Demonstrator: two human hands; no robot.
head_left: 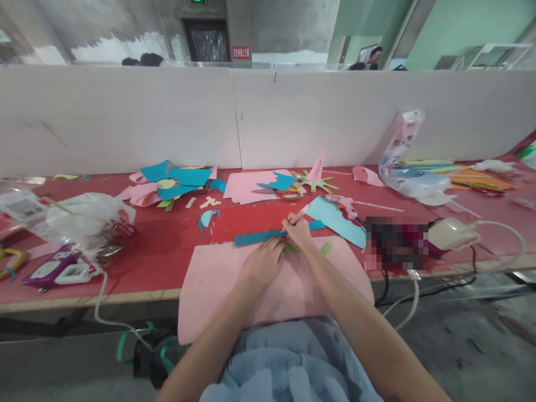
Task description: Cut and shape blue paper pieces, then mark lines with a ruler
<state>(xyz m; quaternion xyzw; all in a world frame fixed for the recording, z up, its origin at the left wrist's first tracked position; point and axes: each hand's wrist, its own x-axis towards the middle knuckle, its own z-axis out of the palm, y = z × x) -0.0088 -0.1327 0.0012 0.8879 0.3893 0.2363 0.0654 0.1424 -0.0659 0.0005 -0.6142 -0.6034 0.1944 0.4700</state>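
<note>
We see a red table (159, 251) strewn with cut paper. A pink sheet (209, 290) hangs over its near edge, and a teal strip (255, 237) lies along the sheet's far edge. The left hand (262, 265) rests palm down on the sheet, fingers spread loosely and reaching the strip, gripping nothing. The right hand (298, 230), just beside it, is clenched around a pencil (302, 211) whose upper end tilts away to the right. We cannot see the tip. A small green scrap (326, 247) lies on the sheet, just right of the hands.
</note>
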